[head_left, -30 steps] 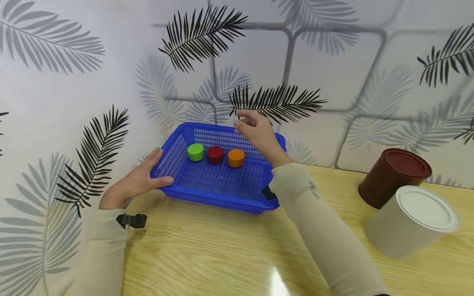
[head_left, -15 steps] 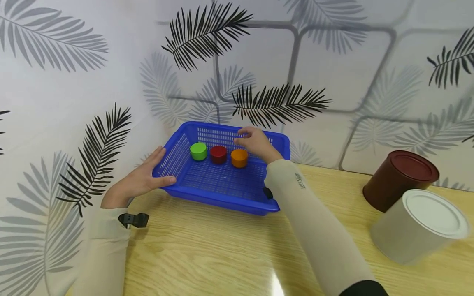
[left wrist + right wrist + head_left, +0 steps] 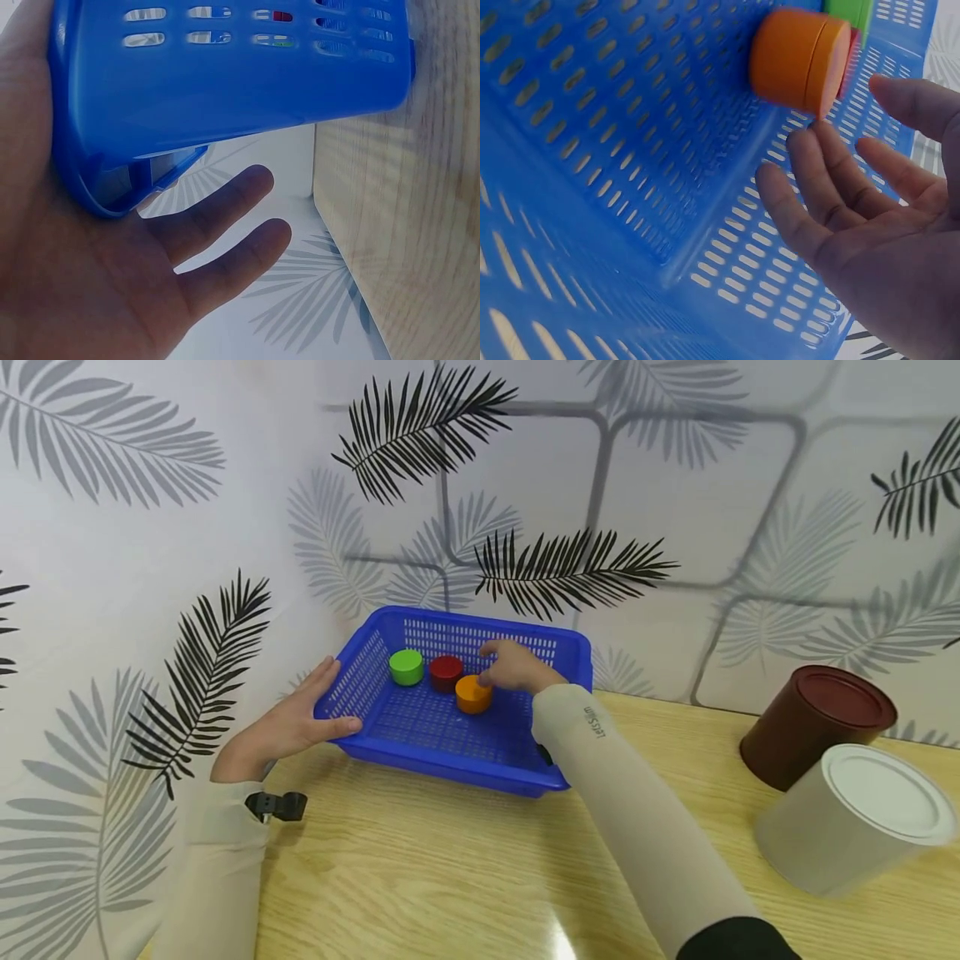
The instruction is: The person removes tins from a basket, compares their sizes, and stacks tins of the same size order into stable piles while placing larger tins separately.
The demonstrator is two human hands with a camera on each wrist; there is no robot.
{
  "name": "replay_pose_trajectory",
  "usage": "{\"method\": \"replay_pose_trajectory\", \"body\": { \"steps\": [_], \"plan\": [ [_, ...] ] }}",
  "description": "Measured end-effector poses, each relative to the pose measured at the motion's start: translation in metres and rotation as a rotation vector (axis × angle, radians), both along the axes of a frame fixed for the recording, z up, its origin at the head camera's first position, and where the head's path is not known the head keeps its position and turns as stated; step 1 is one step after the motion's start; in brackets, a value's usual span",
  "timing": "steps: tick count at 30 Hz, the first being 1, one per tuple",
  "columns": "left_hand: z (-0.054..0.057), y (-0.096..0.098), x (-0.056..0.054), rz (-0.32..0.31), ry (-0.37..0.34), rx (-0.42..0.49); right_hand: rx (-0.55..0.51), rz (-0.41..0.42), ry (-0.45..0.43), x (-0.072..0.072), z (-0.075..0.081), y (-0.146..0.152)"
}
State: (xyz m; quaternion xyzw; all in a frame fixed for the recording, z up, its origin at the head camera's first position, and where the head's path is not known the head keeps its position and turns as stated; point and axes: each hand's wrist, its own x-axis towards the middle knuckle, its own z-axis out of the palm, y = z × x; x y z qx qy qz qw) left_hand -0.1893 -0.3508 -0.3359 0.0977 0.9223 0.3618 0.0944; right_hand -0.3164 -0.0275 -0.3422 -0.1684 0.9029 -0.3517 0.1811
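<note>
A blue plastic basket (image 3: 450, 763) with slotted walls stands on the table. In it sit a light green round container (image 3: 406, 667), a dark red one (image 3: 446, 673) and an orange one (image 3: 473, 694), each small and lidded. My left hand (image 3: 292, 718) rests against the basket's left end, thumb over the front rim; two straight fingers (image 3: 225, 259) show outside the wall in the left wrist view. My right hand (image 3: 517, 666) is inside the basket, just right of the orange container. The right wrist view has its loosely bent fingers (image 3: 810, 169) right at the orange container's edge (image 3: 791, 60).
To the right, a dark brown lidded can (image 3: 813, 727) stands on the wooden table (image 3: 420, 860) behind a white lidded can (image 3: 851, 827). A leaf-patterned wall covering (image 3: 660, 502) rises close behind the basket and along the left side.
My right hand has come down from above the back rim into the basket. The orange container has shifted forward and slightly left. My left hand stays at the basket's end.
</note>
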Motion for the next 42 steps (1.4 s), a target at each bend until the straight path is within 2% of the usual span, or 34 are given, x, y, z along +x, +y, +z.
{"method": "replay_pose_trajectory", "body": {
  "steps": [3,15,17,23,28,33,42],
  "plan": [
    [0.002,0.0,-0.001,-0.006,0.001,-0.002,0.025,0.028,-0.034,0.0,-0.001,-0.001],
    [-0.001,-0.001,0.0,0.006,-0.016,0.018,0.085,0.238,-0.199,0.005,-0.006,-0.008],
    [-0.001,-0.001,-0.001,0.003,-0.015,0.02,0.123,0.295,-0.172,0.006,-0.006,-0.009],
    [0.001,-0.001,0.0,0.002,-0.012,0.019,0.203,0.415,0.015,0.006,-0.008,-0.014],
    [0.0,-0.001,0.001,0.014,-0.018,0.025,0.164,0.37,0.027,0.007,-0.008,-0.017],
    [-0.001,-0.001,0.001,0.016,-0.012,0.026,0.019,0.305,-0.006,0.009,-0.006,-0.019],
    [-0.001,-0.001,-0.001,0.017,0.002,-0.015,-0.223,0.218,0.017,0.016,0.008,-0.014]
  ]
}}
